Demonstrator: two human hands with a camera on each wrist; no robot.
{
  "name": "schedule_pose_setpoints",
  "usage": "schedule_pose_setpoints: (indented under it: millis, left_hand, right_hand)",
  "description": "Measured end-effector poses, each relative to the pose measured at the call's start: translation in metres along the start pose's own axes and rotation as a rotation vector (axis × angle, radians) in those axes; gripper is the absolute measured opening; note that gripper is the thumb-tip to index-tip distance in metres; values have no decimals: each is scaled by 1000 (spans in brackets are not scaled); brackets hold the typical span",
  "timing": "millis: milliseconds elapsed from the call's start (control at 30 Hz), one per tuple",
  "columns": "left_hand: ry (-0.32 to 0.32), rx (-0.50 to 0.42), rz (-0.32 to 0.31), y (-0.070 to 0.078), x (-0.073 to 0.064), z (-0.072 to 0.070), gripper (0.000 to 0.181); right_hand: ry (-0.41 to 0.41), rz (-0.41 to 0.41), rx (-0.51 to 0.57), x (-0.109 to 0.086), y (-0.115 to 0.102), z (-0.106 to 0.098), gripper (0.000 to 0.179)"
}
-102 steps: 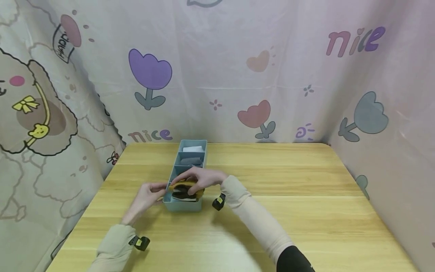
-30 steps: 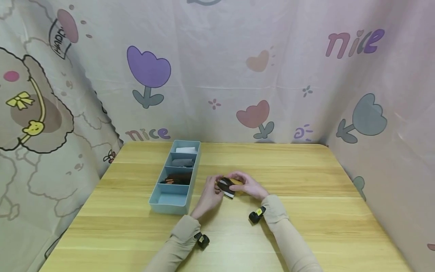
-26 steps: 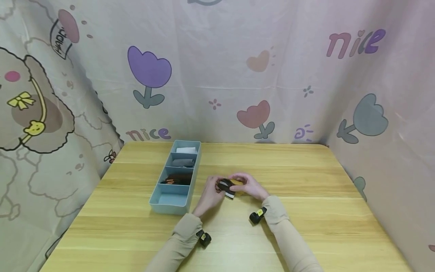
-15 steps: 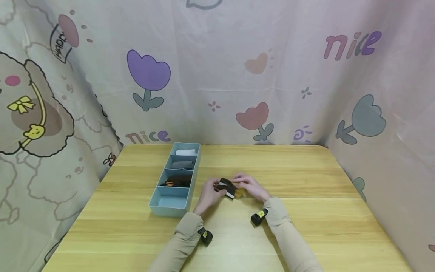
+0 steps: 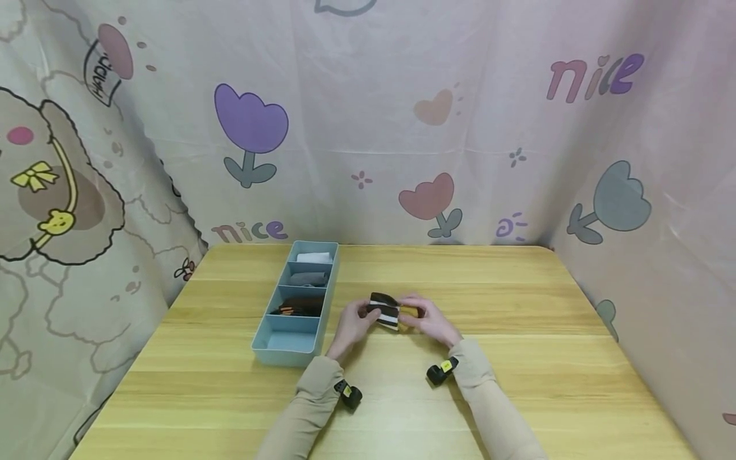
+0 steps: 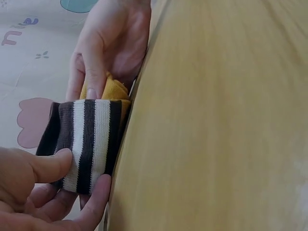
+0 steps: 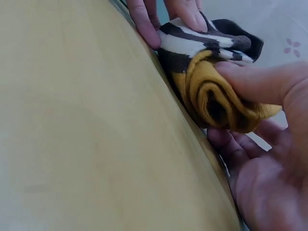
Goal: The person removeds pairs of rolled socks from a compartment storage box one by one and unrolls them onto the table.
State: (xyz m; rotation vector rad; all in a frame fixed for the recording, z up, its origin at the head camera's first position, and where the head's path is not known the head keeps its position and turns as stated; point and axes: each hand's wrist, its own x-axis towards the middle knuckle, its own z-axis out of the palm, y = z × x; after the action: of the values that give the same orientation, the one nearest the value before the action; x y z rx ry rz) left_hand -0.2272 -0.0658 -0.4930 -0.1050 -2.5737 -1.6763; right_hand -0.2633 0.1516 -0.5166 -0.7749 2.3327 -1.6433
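Observation:
A rolled pair of socks (image 5: 384,312), mustard yellow with a brown, black and white striped cuff, is between my hands just right of the box. My left hand (image 5: 352,324) pinches the striped cuff, thumb on the near face and fingers behind or below, as the left wrist view shows. With its thumb on top and fingers beneath, my right hand (image 5: 434,324) grips the yellow rolled end (image 7: 202,91). In the right wrist view the roll's coiled end faces the camera. The socks are at or just above the table; any contact is unclear.
A pale blue four-compartment box (image 5: 287,338) stands left of the hands. From the back it holds a white roll (image 5: 314,257), a grey roll (image 5: 308,279) and dark brown fabric with orange stripes (image 5: 301,306); its near compartment shows bare floor. A printed curtain (image 5: 345,128) hangs behind.
The socks have left the box's near compartment for the table area to its right. My left hand has moved from the box onto the cuff. Lately the cuff has been turned and spread, showing more stripes.

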Motion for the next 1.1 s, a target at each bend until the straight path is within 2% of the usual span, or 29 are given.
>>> schedule_pose_setpoints:
  millis: [200, 300, 400, 567, 800, 867, 1000, 1100]
  left_hand:
    - [-46, -58, -25, -3, 2, 1, 27]
    - [-59, -56, -44, -2, 3, 1, 28]
    - [-65, -49, -74, -3, 4, 1, 29]
    - [-88, -50, -83, -4, 4, 1, 33]
    - [-87, -3, -154, 1, 0, 0, 52]
    - [-100, -17, -159, 4, 0, 1, 55]
    - [-128, -42, -145, 6, 1, 2, 44]
    - [-133, 26, -95, 3, 1, 1, 27]
  right_hand:
    - [90, -67, -11, -2, 4, 3, 38]
    - [135, -83, -65, -2, 1, 5, 34]
    - [160, -89, -114, -5, -11, 6, 31]
    - [174, -106, -174, -11, -34, 5, 27]
    - [210, -62, -146, -13, -37, 6, 26]
    - [219, -61, -141, -12, -35, 7, 26]
    - [236, -66, -151, -11, -34, 7, 25]
    - [258, -96, -162, -8, -23, 8, 21]
